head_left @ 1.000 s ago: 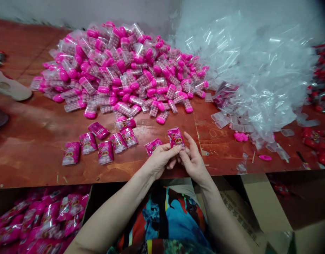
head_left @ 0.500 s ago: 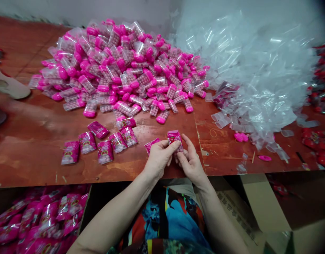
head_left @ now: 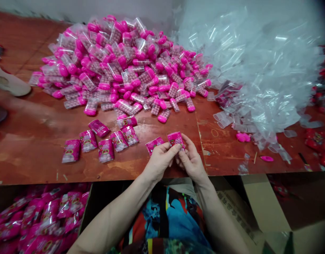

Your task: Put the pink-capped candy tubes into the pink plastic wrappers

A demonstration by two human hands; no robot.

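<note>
Between my two hands is a small pink printed packet (head_left: pixel 175 139), held up just over the table's front part. My left hand (head_left: pixel 159 158) pinches its lower left side with thumb and fingers. On the other side, my right hand (head_left: pixel 191 160) grips the packet's lower right edge, its fingers curled behind. Another pink packet (head_left: pixel 154 144) lies on the table right behind my left hand, partly hidden by it. Several filled pink packets (head_left: pixel 105 150) lie flat to the left. Behind them rises a big heap of clear tubes with pink caps (head_left: pixel 120 67).
A mound of clear plastic pieces (head_left: pixel 257 74) covers the back right of the red-brown table (head_left: pixel 41 141). A box of pink packets (head_left: pixel 43 218) stands below at the left, an open carton (head_left: pixel 265 204) at the right. A blurred person's hand (head_left: pixel 4 106) is at the far left.
The held packet is tilted slightly and shows more of its printed face. The view has shifted a little, and more of the packet behind my left hand shows.
</note>
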